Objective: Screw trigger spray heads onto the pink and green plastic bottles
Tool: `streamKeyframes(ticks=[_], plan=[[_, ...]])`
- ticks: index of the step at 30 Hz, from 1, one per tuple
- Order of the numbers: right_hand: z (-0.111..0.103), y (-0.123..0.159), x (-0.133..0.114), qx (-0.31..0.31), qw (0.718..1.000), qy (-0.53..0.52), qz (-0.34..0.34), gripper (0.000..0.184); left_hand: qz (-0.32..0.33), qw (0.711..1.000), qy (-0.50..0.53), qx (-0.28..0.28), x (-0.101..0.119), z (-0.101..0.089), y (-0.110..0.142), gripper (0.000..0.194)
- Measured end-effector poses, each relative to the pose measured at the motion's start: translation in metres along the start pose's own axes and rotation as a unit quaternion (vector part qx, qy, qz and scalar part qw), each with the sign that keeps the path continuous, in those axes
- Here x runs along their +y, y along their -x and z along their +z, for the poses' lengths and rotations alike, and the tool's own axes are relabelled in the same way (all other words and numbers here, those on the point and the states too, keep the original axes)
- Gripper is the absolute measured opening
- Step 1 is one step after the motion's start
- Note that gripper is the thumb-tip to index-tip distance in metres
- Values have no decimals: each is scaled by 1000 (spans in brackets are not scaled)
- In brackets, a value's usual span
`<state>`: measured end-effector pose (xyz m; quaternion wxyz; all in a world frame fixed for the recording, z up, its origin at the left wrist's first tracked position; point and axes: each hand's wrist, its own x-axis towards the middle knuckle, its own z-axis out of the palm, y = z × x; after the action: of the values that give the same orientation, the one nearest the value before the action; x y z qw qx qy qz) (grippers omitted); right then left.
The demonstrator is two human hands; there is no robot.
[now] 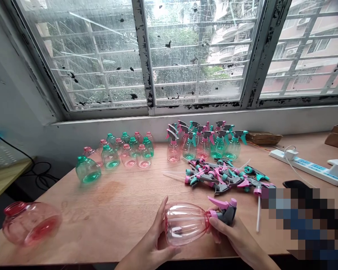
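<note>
Near the table's front edge, a clear pink spray bottle [186, 224] lies sideways between my two hands. My left hand [156, 240] is wrapped round its base end, thumb below and fingers above. At the neck end, my right hand [228, 232] grips the pink collar of the grey and pink trigger sprayer [227, 212]. The sprayer sits on the bottle's neck; whether it is fully tightened I cannot tell. Just beyond my hands lies a heap of loose trigger sprayers [216, 174], pink, green and grey, some with dip tubes sticking out.
Several bottles without sprayers [126, 155] stand at the back left. A large pink bottle [32, 223] is at the front left. Several bottles with sprayers [204, 146] stand below the window. To the right are a power strip [308, 167], a black phone-like object [297, 184] and a pixelated area.
</note>
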<state>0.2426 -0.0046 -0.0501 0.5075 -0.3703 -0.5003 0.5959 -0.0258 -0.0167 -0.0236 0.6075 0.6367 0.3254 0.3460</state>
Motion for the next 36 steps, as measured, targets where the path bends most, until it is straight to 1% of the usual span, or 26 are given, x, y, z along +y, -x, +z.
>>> streamKeyframes(ticks=[4, 7, 13, 16, 20, 27, 33, 36], plan=[[1, -1, 0, -6, 1000, 3, -3, 40, -19, 1000, 10, 18, -2, -1, 4, 111], [1, -1, 1, -8, 1000, 7, -5, 40, -30, 999, 17, 26, -3, -2, 5, 108], [-2, -1, 3, -4, 1000, -6, 10, 39, 5, 999, 36, -4, -3, -1, 0, 107], [-2, -1, 4, -10, 1000, -9, 7, 39, -3, 1000, 15, -13, -4, -3, -1, 108], [-2, -1, 4, -17, 1000, -14, 1, 39, 4, 1000, -10, -15, -5, -5, -1, 108], [0, 0, 1, 2, 999, -42, 8, 37, 10, 1000, -25, -7, -1, -1, 0, 104], [0, 0, 1, -2, 999, -38, 6, 37, 8, 1000, 10, -8, -4, -1, 1, 111], [-1, 0, 2, -1, 1000, -30, 3, 38, 4, 1000, 28, -7, -8, -2, 1, 110]])
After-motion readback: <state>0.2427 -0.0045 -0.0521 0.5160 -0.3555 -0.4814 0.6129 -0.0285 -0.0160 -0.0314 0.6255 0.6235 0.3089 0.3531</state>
